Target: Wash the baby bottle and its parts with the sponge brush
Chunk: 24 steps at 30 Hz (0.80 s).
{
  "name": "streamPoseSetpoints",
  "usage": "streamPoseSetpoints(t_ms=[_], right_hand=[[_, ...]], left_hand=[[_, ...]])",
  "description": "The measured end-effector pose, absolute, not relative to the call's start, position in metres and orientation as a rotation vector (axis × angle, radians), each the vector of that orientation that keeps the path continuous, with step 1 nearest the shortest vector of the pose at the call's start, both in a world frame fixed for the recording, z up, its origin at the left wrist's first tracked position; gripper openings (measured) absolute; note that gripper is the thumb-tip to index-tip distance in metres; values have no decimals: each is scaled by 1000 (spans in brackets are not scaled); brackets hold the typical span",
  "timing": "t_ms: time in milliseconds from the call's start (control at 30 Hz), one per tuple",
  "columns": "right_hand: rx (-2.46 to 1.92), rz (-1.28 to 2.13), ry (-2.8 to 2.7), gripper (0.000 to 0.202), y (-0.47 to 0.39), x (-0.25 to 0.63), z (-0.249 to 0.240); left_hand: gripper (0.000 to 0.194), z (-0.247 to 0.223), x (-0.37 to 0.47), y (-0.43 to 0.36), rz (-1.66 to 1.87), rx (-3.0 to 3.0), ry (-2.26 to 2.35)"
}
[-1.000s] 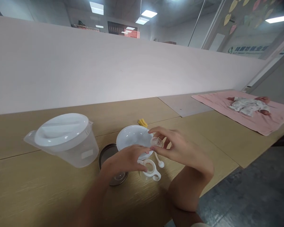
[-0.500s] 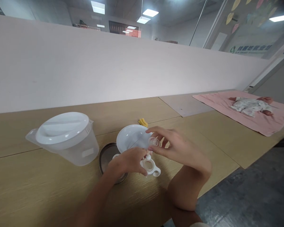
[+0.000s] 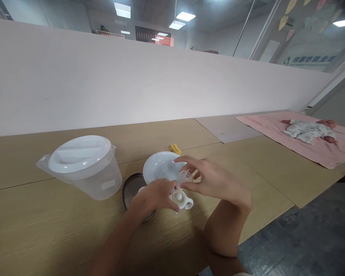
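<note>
My left hand [image 3: 156, 194] is closed around a baby bottle with white loop handles [image 3: 189, 203], seen from above. A pale teat [image 3: 179, 196] shows in the middle of its top ring; the bottle's body is hidden below. Just above it, my right hand [image 3: 211, 179] holds a small clear cap [image 3: 185, 176] between thumb and fingers, apart from the bottle. Behind both hands stands a white bowl [image 3: 154, 165], partly covered by them. A round metal tray [image 3: 128, 190] lies under my left wrist, its right side hidden.
To the left stands a translucent pitcher [image 3: 96, 180] with a white lid. Small yellow pieces [image 3: 175, 149] lie behind the bowl. At the far right a baby-like figure [image 3: 307, 131] in patterned clothes lies on a pink cloth [image 3: 267, 124]. A white wall [image 3: 132, 84] borders the wooden table [image 3: 60, 222].
The clear cap in my right hand has shifted slightly left and tilted. The teat now appears inside the bottle's ring instead of at its far edge. The view has shifted slightly.
</note>
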State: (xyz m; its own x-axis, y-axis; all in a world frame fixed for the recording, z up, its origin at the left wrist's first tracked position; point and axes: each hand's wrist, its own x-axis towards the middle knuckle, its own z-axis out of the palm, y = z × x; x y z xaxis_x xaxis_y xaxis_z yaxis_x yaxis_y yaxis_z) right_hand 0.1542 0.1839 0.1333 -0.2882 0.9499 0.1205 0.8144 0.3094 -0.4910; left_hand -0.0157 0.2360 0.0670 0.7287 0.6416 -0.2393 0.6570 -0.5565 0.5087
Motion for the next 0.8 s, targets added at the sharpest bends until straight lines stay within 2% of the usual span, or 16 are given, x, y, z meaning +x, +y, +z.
streamPoseSetpoints(t_ms=[133,267,367,467,667,800], right_hand=[[-1508,581,-2223,57,188,157,131],[-1477,669,-2234,61,199,160,126],[-1518,658,-2224,62,205,160,123],[-1543,696,-2209,61,207,160,121],[-1575,712,-2150,56,206,161,120],[-1619,695,-2125,55,205,161,119]], left_hand=[[45,70,-18,234,-79,2369,1009],[68,79,-39,243,-29,2333,994],[80,88,-63,252,21,2279,1197],[67,94,-79,257,-14,2246,1320],[17,80,-76,263,-140,2292,1438],[11,69,-70,270,-193,2238,1566]])
